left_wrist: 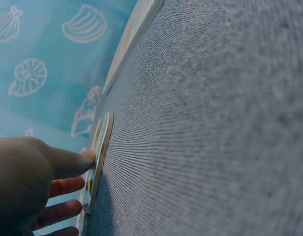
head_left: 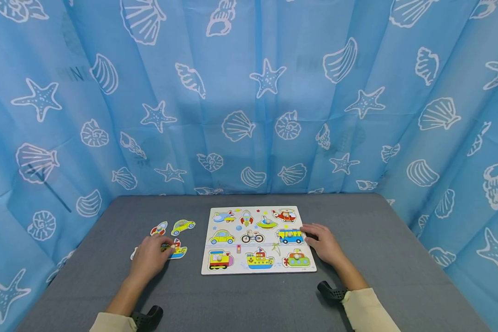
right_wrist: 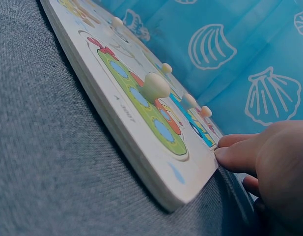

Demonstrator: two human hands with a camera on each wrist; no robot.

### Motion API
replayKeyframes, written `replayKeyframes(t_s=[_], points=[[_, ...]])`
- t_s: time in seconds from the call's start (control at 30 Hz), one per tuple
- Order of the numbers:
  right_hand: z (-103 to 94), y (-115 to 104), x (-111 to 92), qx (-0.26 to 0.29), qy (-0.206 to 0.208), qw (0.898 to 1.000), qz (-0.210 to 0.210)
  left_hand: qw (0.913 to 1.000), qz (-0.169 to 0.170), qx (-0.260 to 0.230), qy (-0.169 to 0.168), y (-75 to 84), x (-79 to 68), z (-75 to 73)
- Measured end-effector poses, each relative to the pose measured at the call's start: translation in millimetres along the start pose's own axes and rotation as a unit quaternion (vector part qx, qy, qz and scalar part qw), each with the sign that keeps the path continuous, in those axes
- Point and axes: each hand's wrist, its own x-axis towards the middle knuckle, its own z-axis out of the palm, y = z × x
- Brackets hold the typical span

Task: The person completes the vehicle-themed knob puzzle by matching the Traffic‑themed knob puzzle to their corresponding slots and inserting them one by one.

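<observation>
My left hand [head_left: 150, 256] pinches the knob of a ship puzzle piece [head_left: 180, 251] between thumb and fingers, left of the board. In the left wrist view the ship piece [left_wrist: 102, 142] appears edge-on beside the thumb; whether it touches the cloth I cannot tell. Part of another piece [head_left: 133, 252] peeks out behind this hand. My right hand [head_left: 326, 243] touches the right edge of the wooden puzzle board [head_left: 241, 272], close to the bus piece [head_left: 290, 236]. Its thumb and fingers meet the board's edge in the right wrist view, near the knobbed submarine piece [right_wrist: 136, 93].
A rocket piece [head_left: 159, 228] and a yellow car piece [head_left: 183, 226] lie beyond the left hand. On the board are knobbed pieces such as the train [head_left: 220, 260]. The grey table [head_left: 249, 304] backs onto a blue shell-print curtain [head_left: 240, 152].
</observation>
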Motion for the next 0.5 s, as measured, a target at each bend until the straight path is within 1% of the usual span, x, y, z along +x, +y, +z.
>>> replayKeyframes(t_s=[0.23,0.4,0.5], points=[[0.7,0.6,0.0,0.001,-0.004,1.0,-0.008,1.0,0.007,-0.001,-0.003,2.7,0.3,-2.4],[0.3,1.8,0.5,0.001,-0.003,1.0,-0.014,0.9998,0.018,-0.01,-0.001,8.9,0.0,-3.9],[0.2,2.0,0.5,-0.002,-0.004,1.0,-0.013,0.9997,0.017,-0.014,-0.005,13.3,-1.0,-4.0]])
